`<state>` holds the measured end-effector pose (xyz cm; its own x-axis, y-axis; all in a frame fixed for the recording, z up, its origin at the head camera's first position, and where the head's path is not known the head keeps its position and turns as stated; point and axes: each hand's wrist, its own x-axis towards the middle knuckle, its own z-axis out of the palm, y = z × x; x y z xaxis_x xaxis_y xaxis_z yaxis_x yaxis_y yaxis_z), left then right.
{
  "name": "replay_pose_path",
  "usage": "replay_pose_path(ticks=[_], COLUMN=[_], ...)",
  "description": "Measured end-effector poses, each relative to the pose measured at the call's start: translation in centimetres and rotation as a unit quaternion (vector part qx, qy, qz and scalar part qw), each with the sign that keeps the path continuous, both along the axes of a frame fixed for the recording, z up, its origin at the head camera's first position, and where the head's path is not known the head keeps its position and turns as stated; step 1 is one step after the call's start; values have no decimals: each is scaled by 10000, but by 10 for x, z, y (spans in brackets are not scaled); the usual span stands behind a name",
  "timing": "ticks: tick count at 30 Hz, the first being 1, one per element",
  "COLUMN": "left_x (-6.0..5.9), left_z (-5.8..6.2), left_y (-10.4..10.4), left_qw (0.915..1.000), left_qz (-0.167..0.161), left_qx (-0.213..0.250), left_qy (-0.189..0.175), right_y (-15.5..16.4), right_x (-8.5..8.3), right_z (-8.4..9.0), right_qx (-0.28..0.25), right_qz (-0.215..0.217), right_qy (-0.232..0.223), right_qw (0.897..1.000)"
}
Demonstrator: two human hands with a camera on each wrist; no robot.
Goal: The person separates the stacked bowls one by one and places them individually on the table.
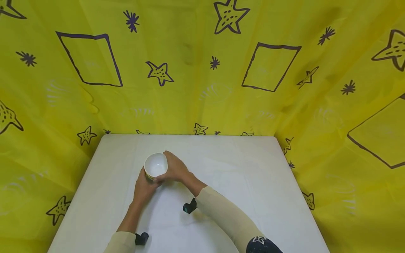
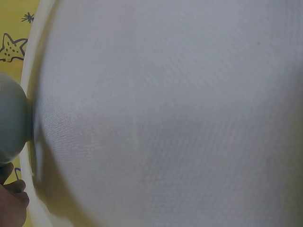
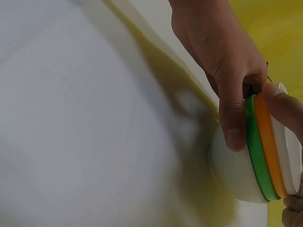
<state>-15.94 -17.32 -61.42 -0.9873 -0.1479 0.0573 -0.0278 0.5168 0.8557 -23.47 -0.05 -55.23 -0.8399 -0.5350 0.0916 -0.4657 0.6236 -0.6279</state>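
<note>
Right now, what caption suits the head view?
Both hands, left hand and right hand, grip a white bowl on the white table.

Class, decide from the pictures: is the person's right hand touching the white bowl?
Touching. The right wrist view shows the right hand with a finger pressed flat against the outer wall of the bowl, beside its green and orange bands.

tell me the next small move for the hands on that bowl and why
Probably a short straight lift, with both hands keeping their hold. The white bowl sits on the white table, held from both sides: the left hand at its near side, the right hand round its right side. The right wrist view shows fingers across its green and orange bands, so the grip looks set.
</note>
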Motion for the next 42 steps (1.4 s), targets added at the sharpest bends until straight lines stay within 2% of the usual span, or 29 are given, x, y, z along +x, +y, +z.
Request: replay_pose_path(ticks=[10, 24, 32, 42], left_x=[1, -2, -2, 0], left_z=[-1, -1, -1, 0], left_y=[1, 0, 0, 2], left_qw=[10000, 9997, 9999, 9999], left_qz=[23, -28, -31, 56], left_qx=[-45, 74, 79, -37], left_qy=[13, 230, 131, 146], right_y=[1, 3, 4, 10], right_x=[2, 4, 7, 9], right_z=[0, 17, 26, 35], right_qx=[-186, -325, -325, -589], right_qz=[-28, -10, -60, -239], right_qy=[50, -94, -175, -314], right_qw=[9998, 9994, 9993, 9975])
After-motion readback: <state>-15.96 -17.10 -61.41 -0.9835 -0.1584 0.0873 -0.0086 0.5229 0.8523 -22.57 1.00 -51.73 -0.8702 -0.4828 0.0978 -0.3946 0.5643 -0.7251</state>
